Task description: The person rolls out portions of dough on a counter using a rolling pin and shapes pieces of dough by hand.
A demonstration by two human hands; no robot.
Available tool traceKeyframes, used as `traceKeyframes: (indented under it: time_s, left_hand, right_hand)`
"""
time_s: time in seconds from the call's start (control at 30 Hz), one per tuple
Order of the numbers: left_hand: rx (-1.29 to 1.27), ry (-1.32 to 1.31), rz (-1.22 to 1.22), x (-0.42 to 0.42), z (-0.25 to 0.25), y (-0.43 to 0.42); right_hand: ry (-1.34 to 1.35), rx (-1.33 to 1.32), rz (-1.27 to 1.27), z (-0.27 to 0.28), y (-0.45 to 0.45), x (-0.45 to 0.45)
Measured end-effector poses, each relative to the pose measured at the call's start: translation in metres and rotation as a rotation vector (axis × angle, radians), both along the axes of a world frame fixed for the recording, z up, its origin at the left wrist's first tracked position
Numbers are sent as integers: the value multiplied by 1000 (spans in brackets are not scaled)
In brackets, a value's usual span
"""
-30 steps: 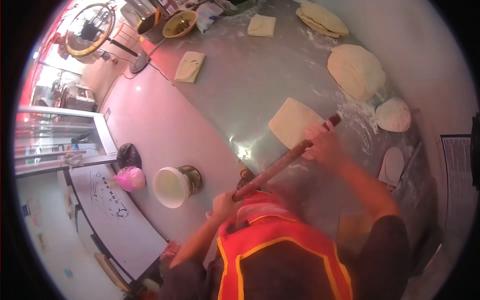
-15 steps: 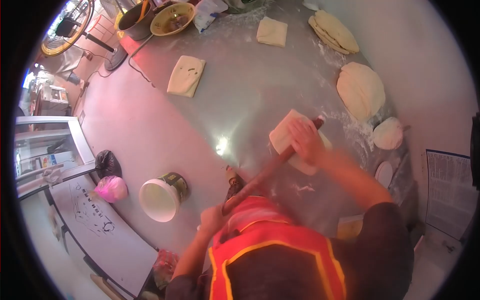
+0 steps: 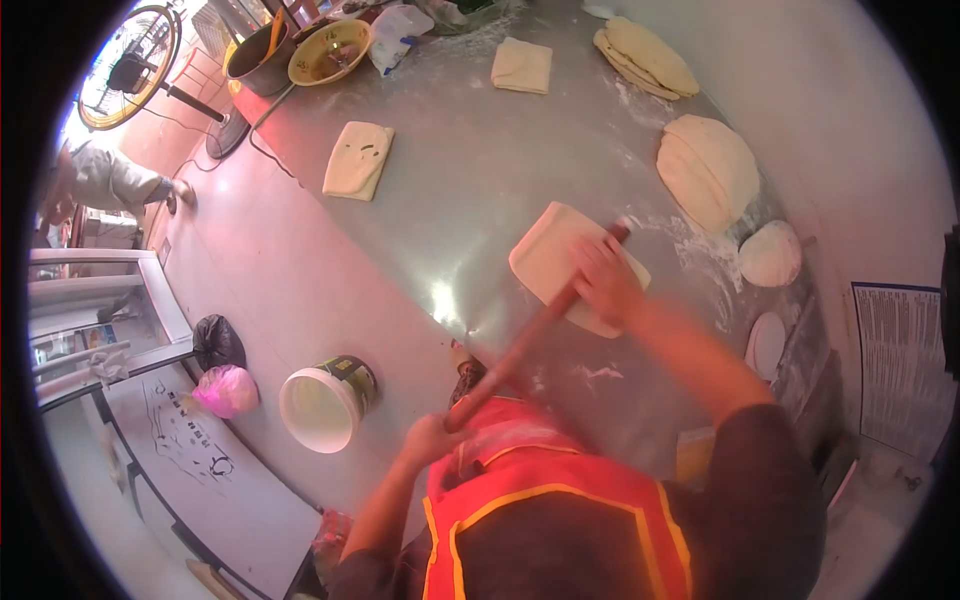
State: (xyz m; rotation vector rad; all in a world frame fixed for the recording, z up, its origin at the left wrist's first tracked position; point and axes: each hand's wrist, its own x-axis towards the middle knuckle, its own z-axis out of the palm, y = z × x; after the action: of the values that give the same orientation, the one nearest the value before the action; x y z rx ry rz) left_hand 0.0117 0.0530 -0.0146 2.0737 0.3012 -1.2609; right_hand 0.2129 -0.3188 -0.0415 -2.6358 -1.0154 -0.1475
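- Clock directions are read from the flat dough sheet as the centre, with 12 at the top of the view.
- A pale, flat dough sheet [image 3: 545, 250] with rounded corners lies on the grey tabletop [image 3: 450, 180].
- A reddish-brown rolling pin [image 3: 515, 355] slants across it, from the sheet down toward 7 o'clock.
- The left hand [image 3: 432, 440] is closed around the pin's lower end, at 7 o'clock, beside a red apron [image 3: 560, 480] with yellow trim.
- The right hand [image 3: 605, 280] lies over the pin's upper part, above the sheet, fingers draped across it; the pin's tip pokes out just past them. Slight blur hides how tightly they press.
- At 10 o'clock is a folded dough piece [image 3: 357, 160] with small dark marks; farther off, a yellow bowl [image 3: 330, 52] sits beside a dark pot [image 3: 262, 62].
- Between 11 and 12, a squarish dough piece [image 3: 522, 66]; between 12 and 1, a folded dough stack [image 3: 645, 58].
- At 2 o'clock, a large dough mound [image 3: 708, 173]; at 3, a smaller dough ball [image 3: 770, 253]. White flour [image 3: 700, 245] is scattered near both.
- At 8 o'clock, a white-rimmed bucket [image 3: 320, 410] is tipped toward the view.
- Near 10 o'clock, far off, a person's leg [image 3: 120, 180] shows below a fan [image 3: 130, 70].
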Motion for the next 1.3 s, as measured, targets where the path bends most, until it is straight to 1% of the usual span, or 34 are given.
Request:
traceKeyframes:
  time_s: [0.03,0.07,0.13,0.2,0.23,0.27,0.37,0.4,0.47,0.57,0.6,0.7,0.77,0.8,0.83,0.9,0.97,1.0,1.07,1.1,1.17,1.2,1.27,1.3]
  left_hand:
    - [8,15,-30,-4,7,-17]
    - [26,39,-45,-5,13,-28]
    - [15,16,49,-15,7,-30]
    - [27,27,101,-24,12,-38]
    - [42,37,118,-20,22,-45]
    - [60,43,134,-15,27,-51]
    - [36,53,136,-43,2,-65]
    - [44,81,96,-44,7,-76]
    - [58,127,27,-42,23,-98]
    - [-25,5,1,-56,21,-110]
    - [-25,-22,-43,-68,5,-107]
    - [-43,35,-90,-65,10,-111]
    - [-37,-2,-121,-57,22,-109]
    - [-31,-21,-136,-53,26,-106]
    - [-43,-61,-104,-56,17,-96]
    - [-66,-140,-41,-63,-9,-69]
    - [-48,-88,1,-38,13,-57]
    - [-37,-60,19,-27,21,-48]
    - [-47,-78,32,-21,17,-28]
    - [-64,-85,46,-18,13,-23]
    - [-137,59,121,-1,25,-18]
    - [-166,137,150,5,30,-15]
    - [-166,133,187,5,19,2]
    - [-165,114,215,10,13,9]
  right_hand:
    - [57,28,-42,3,-25,-27]
    - [55,15,-21,10,-29,-32]
    - [45,9,12,26,-28,-29]
    - [-50,21,59,14,11,12]
    - [-129,70,64,24,33,29]
    - [8,168,-21,12,46,30]
    - [13,78,-62,12,10,-1]
    - [5,13,-76,15,-9,-16]
    - [42,92,-116,8,-42,-42]
    - [55,156,-160,3,-76,-77]
    - [59,162,-175,2,-86,-90]
    - [110,136,-192,1,-112,-120]
    - [107,31,-215,4,-119,-132]
    - [105,-19,-225,6,-117,-129]
    - [108,-46,-213,12,-102,-116]
    - [115,-100,-188,16,-55,-60]
    - [4,-58,-155,22,7,-2]
    - [15,17,-149,25,12,5]
    - [42,167,-142,27,20,16]
    - [68,117,-141,24,13,10]
    - [116,17,-154,8,-7,-13]
    - [48,34,-115,-7,4,6]
    - [81,-80,-116,11,59,50]
    - [-3,-99,-69,11,83,76]
